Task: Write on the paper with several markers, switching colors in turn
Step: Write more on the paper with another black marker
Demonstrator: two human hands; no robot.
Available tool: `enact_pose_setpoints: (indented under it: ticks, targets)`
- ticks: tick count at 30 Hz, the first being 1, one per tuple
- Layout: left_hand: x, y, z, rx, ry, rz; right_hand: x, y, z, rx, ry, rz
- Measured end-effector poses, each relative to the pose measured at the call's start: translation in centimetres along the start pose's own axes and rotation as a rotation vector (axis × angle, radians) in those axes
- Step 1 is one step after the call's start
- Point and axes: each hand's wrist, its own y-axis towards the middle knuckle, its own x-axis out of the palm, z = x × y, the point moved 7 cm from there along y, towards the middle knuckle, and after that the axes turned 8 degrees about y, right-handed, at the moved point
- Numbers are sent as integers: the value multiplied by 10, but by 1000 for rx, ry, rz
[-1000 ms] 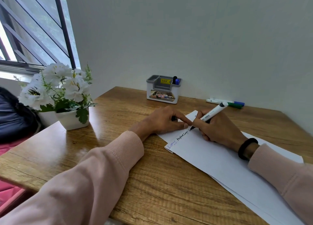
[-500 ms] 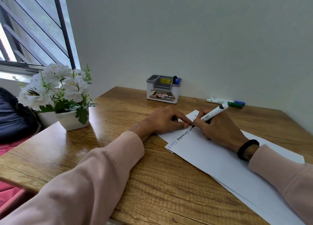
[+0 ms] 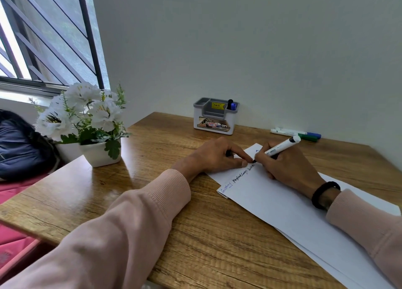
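Observation:
White paper lies slanted on the wooden desk, with a blue word and black words along its near-left edge. My right hand grips a white marker with a black tip; the tip touches the paper at the end of the black line. My left hand rests on the paper's left edge, fingers curled around a small dark cap. A blue-capped marker and a green-capped marker lie side by side at the back right.
A white-and-grey holder stands at the wall with two markers in it. A white pot of white flowers sits at the desk's left edge. A dark bag lies beyond that edge, under the window.
My right hand has crept a little farther along the line with the marker, and the black writing has grown. My left hand has stayed in place.

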Motion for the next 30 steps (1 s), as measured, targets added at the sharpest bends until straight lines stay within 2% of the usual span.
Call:
enact_pose_setpoints:
  ticks: [12, 19, 22, 25, 27, 30]
  targets:
    - [-1, -1, 1, -6, -15, -1, -2, 1, 1, 27, 19, 41]
    - [-1, -1, 0, -21, -31, 10, -18, 5, 23, 227, 529, 198]
    - [0, -1, 0, -29, -41, 1, -11, 5, 20, 196, 459, 132]
    - [0, -2, -1, -39, -57, -9, -12, 5, 19, 138, 441, 138]
    - [1, -1, -4, -100, -160, 2, -15, 6, 17, 83, 460, 155]
    - [-1, -2, -15, -267, -632, 89, -17, 4, 7, -46, 387, 162]
